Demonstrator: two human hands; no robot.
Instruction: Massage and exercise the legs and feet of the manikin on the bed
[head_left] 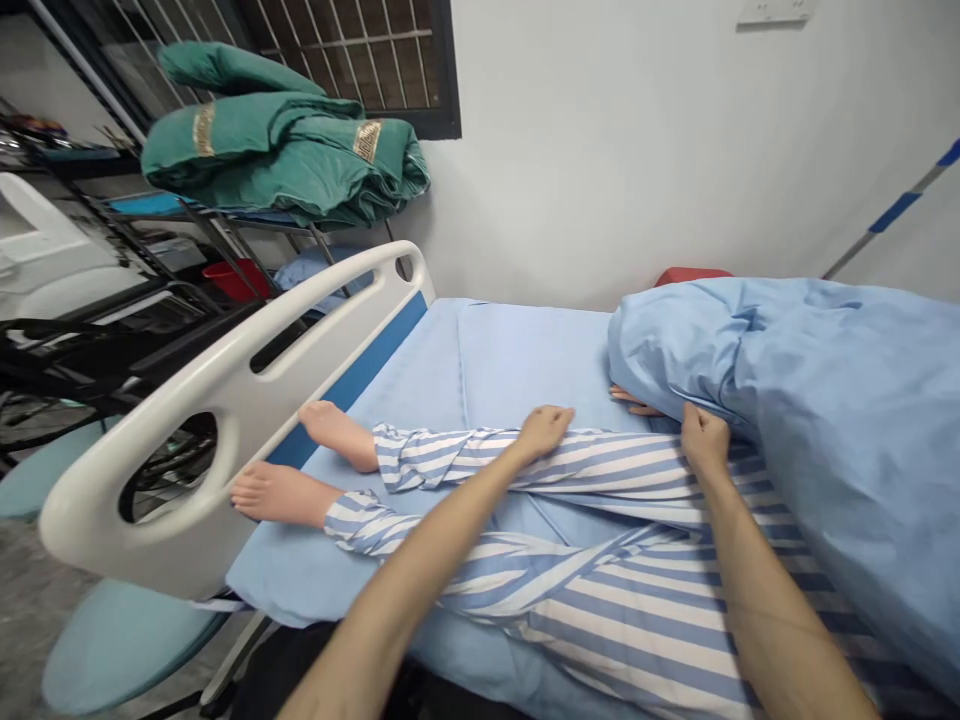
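Note:
A figure with manikin-like feet (pixel 281 492) lies on the bed in blue-and-white striped trousers (pixel 645 590). My left hand (pixel 546 432) is closed at the far trouser leg, around the shin; whether cloth is in its fingers is hidden. Further right, my right hand (pixel 705 436) is a fist at the lower edge of a bunched light blue quilt (pixel 840 370), gripping that edge. The quilt covers the figure's upper part. From under it, fingers of the figure's hand (pixel 634 400) poke out beside my right hand.
A white footboard (pixel 247 380) with cut-out grips closes the bed's left end. Light blue sheet (pixel 525 350) covers the mattress. Green folded bedding (pixel 292 150) lies on a rack by the barred window. Pale green round stool seats (pixel 124 640) and a red bucket (pixel 236 278) stand left.

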